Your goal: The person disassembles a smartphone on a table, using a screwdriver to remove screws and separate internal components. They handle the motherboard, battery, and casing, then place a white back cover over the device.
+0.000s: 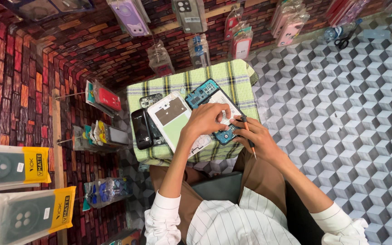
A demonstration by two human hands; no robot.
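Note:
An opened phone body with a blue circuit frame (203, 93) lies on a green plaid cloth (232, 77) over a small stand. My left hand (205, 119) presses down on its white middle part. Holding a thin orange-handled screwdriver (249, 135), my right hand (255, 136) has the tool's tip at the phone's lower edge. A white phone back panel (171, 115) lies just left of my left hand. Further left sit a black phone (140, 129) and a dark phone frame (150, 100).
Packaged phone cases (130, 17) hang from hooks on the brick-pattern wall at left and top. Scissors (341, 41) and a plastic bottle (336, 31) lie at the top right on the cube-pattern floor (341, 113). My brown trousers (259, 177) are below the stand.

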